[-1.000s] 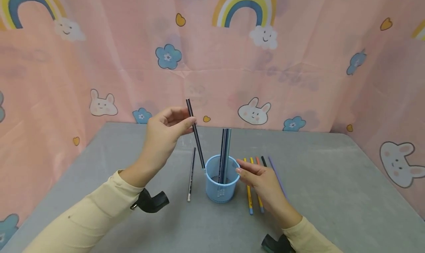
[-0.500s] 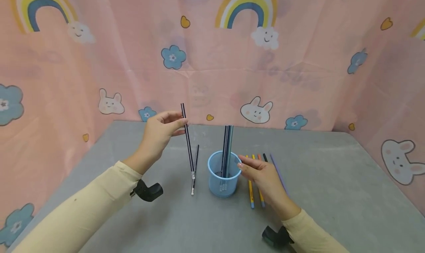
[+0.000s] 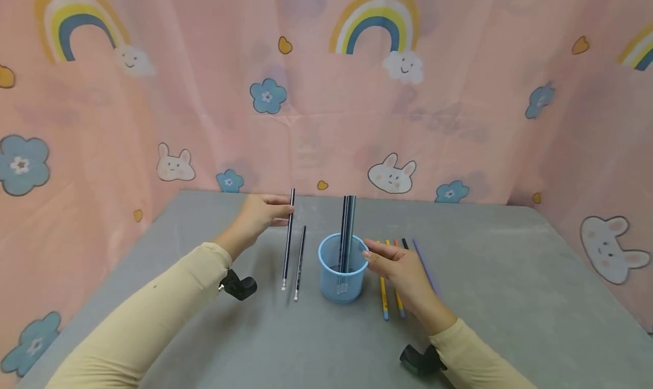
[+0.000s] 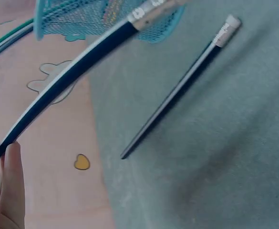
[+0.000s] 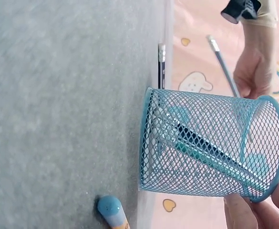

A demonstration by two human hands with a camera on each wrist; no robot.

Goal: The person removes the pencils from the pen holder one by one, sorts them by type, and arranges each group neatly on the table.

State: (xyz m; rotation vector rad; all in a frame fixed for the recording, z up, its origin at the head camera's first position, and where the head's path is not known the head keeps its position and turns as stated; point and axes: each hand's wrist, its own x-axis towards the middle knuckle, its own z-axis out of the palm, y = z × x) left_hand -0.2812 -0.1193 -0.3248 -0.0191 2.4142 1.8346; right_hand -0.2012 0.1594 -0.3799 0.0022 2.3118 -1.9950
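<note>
My left hand pinches a dark striped pencil near its upper end, with the white eraser end pointing down. In the left wrist view the fingertips grip that pencil's far end. Just to its right, a second dark pencil lies on the grey table. My right hand holds the rim of a light blue mesh pen cup, thumb and fingers at its right side. Several dark and teal pencils lean inside the cup, eraser ends down, as the right wrist view shows.
Right of the cup, partly behind my right hand, lie yellow pencils, an orange one, a black one and a purple one. A pink patterned curtain hangs behind the grey table.
The left hand has carried its pencil from beside the cup's rim leftward and lowered it to the left of the lying pencil. The right hand keeps holding the cup's rim.
</note>
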